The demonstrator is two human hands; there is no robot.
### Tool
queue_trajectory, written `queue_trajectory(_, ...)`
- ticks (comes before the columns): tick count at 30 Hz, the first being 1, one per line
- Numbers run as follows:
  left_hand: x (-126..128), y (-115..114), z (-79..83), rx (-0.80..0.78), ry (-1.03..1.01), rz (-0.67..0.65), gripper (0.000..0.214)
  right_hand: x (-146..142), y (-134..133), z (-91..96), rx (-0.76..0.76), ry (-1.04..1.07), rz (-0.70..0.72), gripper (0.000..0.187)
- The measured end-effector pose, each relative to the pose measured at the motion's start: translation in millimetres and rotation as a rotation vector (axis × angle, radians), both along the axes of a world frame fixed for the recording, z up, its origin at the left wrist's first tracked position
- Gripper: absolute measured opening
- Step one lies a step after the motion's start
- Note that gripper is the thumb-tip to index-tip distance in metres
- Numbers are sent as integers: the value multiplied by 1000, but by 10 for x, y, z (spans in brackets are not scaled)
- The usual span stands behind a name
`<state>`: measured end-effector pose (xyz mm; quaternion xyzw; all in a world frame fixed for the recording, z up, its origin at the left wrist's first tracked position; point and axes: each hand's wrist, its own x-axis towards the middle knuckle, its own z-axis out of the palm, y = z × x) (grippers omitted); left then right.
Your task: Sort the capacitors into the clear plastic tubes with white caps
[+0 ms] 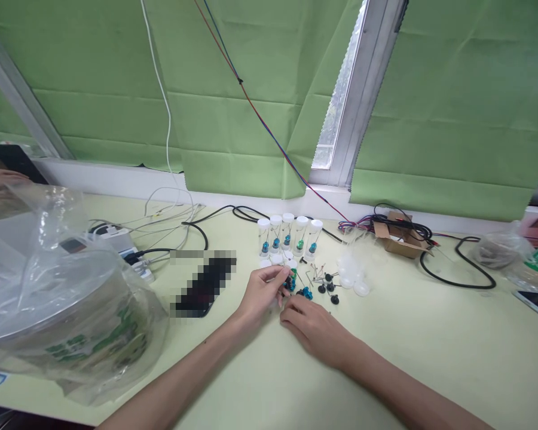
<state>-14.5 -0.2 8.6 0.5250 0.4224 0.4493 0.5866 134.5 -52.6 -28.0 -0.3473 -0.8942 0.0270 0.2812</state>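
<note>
My left hand point(263, 290) is curled in a pinch, holding a small dark and blue part point(290, 282) just above the pale green table point(385, 352). My right hand point(312, 328) rests on the table beside it, fingers bent towards a heap of small blue and black parts with thin metal pins point(316, 285); what its fingertips hold is hidden. Behind the heap stands a row of several clear tubes with white caps point(289, 234), each with a blue or green part inside. Loose white caps point(353, 278) lie to the right.
A big clear plastic bag over a round container point(58, 298) fills the left. A black phone point(206, 285) lies left of my hands. A power strip and cables point(125, 242) sit at the back left, a small cardboard box with wires point(401, 239) at the back right.
</note>
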Motion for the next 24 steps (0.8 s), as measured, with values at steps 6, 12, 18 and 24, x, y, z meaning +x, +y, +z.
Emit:
queue_trajectory(6,4,27,-24,56,-9,14,37,-8,-10,41,-32,17,-29,20)
queue_trajectory(12,3,25,-36,47,-48,9,34,0,-1,-14,-50,16,-60,18)
queue_trajectory(18,7,3,-10,6,-98,-10,35,24,-8,-5,-70,127,-37,13)
queue_trajectory(24,14,4,-43,20,-108,-44,39,55,18,-2,-17,395,16,15)
